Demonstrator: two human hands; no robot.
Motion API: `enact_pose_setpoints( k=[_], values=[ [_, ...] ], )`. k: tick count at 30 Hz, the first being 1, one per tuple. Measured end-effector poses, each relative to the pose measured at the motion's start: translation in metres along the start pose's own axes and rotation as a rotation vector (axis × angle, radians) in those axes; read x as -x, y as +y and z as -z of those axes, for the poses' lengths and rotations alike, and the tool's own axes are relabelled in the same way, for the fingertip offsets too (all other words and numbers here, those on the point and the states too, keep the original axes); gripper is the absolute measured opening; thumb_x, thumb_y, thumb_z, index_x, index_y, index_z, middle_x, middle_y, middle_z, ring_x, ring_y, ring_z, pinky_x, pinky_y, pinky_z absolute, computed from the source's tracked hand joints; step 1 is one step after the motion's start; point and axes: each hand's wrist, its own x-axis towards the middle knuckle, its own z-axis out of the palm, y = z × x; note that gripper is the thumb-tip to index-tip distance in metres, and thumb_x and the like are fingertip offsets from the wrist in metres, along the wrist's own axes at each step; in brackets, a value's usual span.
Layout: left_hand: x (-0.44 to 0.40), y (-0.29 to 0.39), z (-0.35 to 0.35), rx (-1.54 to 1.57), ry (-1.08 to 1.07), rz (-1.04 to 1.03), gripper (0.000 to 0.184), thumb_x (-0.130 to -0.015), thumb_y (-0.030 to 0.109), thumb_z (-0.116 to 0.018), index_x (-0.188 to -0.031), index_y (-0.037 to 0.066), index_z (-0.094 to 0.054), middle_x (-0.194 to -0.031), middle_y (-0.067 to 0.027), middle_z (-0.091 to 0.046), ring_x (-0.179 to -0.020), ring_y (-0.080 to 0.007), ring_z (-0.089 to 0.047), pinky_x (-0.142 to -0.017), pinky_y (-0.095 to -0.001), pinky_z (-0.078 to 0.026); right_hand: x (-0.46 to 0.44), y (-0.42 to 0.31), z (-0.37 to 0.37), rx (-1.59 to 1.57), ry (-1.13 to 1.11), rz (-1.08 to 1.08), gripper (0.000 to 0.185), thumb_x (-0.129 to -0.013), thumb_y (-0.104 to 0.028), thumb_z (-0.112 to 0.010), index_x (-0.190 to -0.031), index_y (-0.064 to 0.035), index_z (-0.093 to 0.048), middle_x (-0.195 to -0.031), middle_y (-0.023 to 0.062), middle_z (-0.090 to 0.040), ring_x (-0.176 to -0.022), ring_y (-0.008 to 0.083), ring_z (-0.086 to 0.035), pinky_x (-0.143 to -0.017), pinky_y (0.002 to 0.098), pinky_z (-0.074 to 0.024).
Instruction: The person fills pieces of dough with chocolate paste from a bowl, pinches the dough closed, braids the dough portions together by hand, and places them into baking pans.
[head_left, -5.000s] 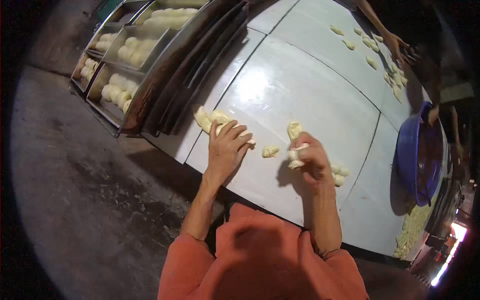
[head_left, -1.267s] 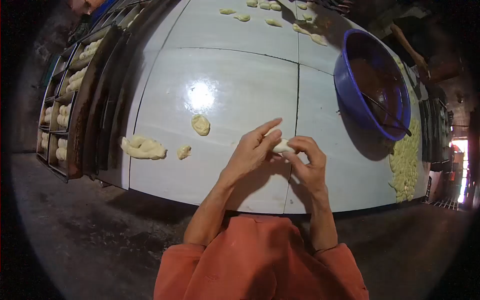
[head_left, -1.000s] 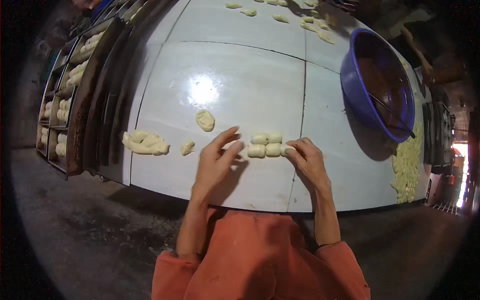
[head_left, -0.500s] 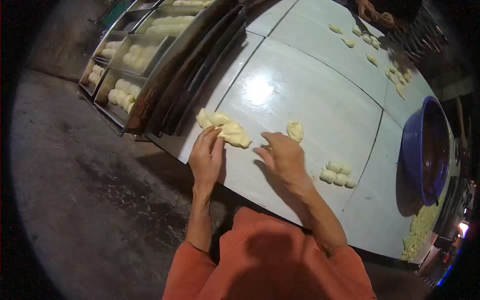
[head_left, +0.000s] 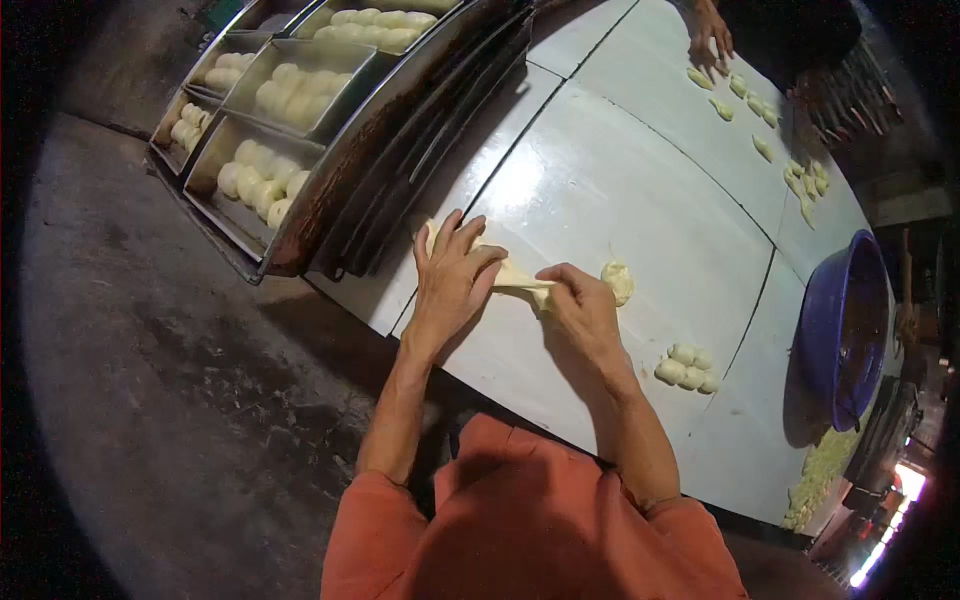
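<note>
A pale yellow strip of dough (head_left: 520,279) is stretched between my two hands, just over the white tabletop. My left hand (head_left: 455,275) lies over the dough's left end with its fingers bent, covering most of that part. My right hand (head_left: 585,308) is closed on the right end, pinching it between thumb and fingers. Beside the right knuckles lies a flattened piece of dough (head_left: 618,284). Farther right, several smooth dough balls (head_left: 687,369) sit in two tight rows.
Metal trays (head_left: 222,222) holding rows of dough balls are at the left. A blue basin (head_left: 822,335) stands on the right of the tiled table (head_left: 640,200). At the far edge, another person's hand (head_left: 711,38) is near small dough pieces (head_left: 740,86).
My left hand has moved up over the dough and pressed onto it. My right hand has taken hold of its right end, and the dough is now drawn out between them.
</note>
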Motion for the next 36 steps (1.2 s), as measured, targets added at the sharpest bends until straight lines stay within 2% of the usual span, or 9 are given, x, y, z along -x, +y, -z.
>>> enact_pose_setpoints(
  k=[3,8,10,15,20,24,27,31,36],
  values=[
    [-0.002,0.004,0.003,0.015,-0.036,0.002,0.021,-0.093,0.019,-0.063,-0.11,0.014,-0.073,-0.139,-0.0118,-0.057,-0.142,-0.0346,-0.039,-0.116,-0.0637,-0.011,-0.011,0.014,0.002,-0.346,-0.049,-0.129,0.032,-0.097,-0.025,-0.048,-0.1,0.0033,-0.064,-0.071,0.017,-0.063,-0.067,0.0222,-0.062,-0.064,0.0374,-0.0489],
    [-0.005,0.005,0.005,0.085,-0.105,-0.063,0.048,-0.09,0.018,-0.061,-0.138,0.013,-0.057,-0.145,-0.0112,-0.054,-0.146,-0.0344,-0.034,-0.118,-0.0651,0.001,-0.017,0.003,-0.003,-0.085,-0.055,-0.135,0.029,-0.092,-0.026,-0.062,-0.1,0.0016,-0.06,-0.076,0.0191,-0.064,-0.066,0.0278,-0.06,-0.063,0.0407,-0.0478],
    [-0.009,0.015,0.006,0.175,-0.197,-0.1,0.064,-0.088,0.017,-0.062,-0.149,0.012,-0.044,-0.147,-0.0113,-0.052,-0.146,-0.033,-0.034,-0.119,-0.0643,0.004,-0.018,0.0,-0.006,0.191,0.068,0.27,0.025,-0.092,-0.018,-0.064,-0.104,0.0025,-0.056,-0.083,0.0218,-0.066,-0.069,0.0362,-0.063,-0.067,0.0438,-0.0499],
    [-0.008,0.014,-0.01,0.234,-0.066,-0.15,0.081,-0.086,0.015,-0.074,-0.155,0.009,-0.033,-0.1,-0.0062,-0.072,-0.095,-0.0249,-0.069,-0.118,-0.0616,-0.023,-0.014,0.005,-0.009,0.019,0.045,0.213,0.019,-0.093,-0.012,-0.061,-0.107,0.0011,-0.058,-0.088,0.0217,-0.063,-0.079,0.0409,-0.064,-0.071,0.0464,-0.0512],
    [-0.009,0.015,-0.013,0.206,-0.008,-0.147,0.076,-0.086,0.016,-0.074,-0.153,0.01,-0.038,-0.089,-0.0064,-0.072,-0.086,-0.0243,-0.07,-0.116,-0.0559,-0.029,-0.016,0.015,-0.015,0.13,0.187,0.381,0.016,-0.092,-0.013,-0.062,-0.097,0.0027,-0.061,-0.085,0.0212,-0.067,-0.075,0.0387,-0.066,-0.068,0.0445,-0.0512],
    [-0.006,0.016,-0.014,0.211,-0.02,-0.119,0.069,-0.085,0.016,-0.076,-0.148,0.009,-0.047,-0.084,-0.0075,-0.072,-0.08,-0.0225,-0.069,-0.114,-0.0543,-0.033,-0.012,0.002,-0.012,-0.046,0.024,0.033,0.022,-0.09,-0.016,-0.065,-0.102,0.0021,-0.062,-0.089,0.0227,-0.067,-0.076,0.0367,-0.067,-0.069,0.0429,-0.0519],
    [-0.004,0.018,-0.017,0.227,0.039,-0.088,0.048,-0.085,0.014,-0.076,-0.131,0.006,-0.063,-0.077,-0.0083,-0.072,-0.072,-0.0242,-0.069,-0.113,-0.0543,-0.036,-0.021,0.024,-0.019,-0.046,0.112,0.321,0.028,-0.088,-0.014,-0.063,-0.109,0.0035,-0.065,-0.079,0.0192,-0.068,-0.065,0.028,-0.065,-0.062,0.0379,-0.0522],
    [0.001,0.019,-0.015,0.191,-0.041,-0.141,0.039,-0.082,0.009,-0.075,-0.12,0.01,-0.069,-0.092,-0.0106,-0.075,-0.089,-0.0268,-0.072,-0.115,-0.0555,-0.033,-0.021,0.025,-0.009,-0.745,-0.273,-0.223,0.02,-0.084,-0.014,-0.063,-0.095,0.001,-0.068,-0.073,0.0034,-0.063,-0.06,0.0079,-0.053,-0.048,0.0252,-0.0403],
    [0.005,0.018,-0.024,0.11,0.007,-0.147,0.041,-0.083,0.005,-0.073,-0.123,0.012,-0.068,-0.104,-0.0124,-0.074,-0.109,-0.0295,-0.069,-0.117,-0.058,-0.029,-0.015,0.031,0.029,-1.034,-0.455,-0.085,0.01,-0.081,-0.011,-0.066,-0.085,-0.0014,-0.065,-0.072,0.0108,-0.062,-0.051,0.0133,-0.049,-0.047,0.0243,-0.0398]
  ],
)
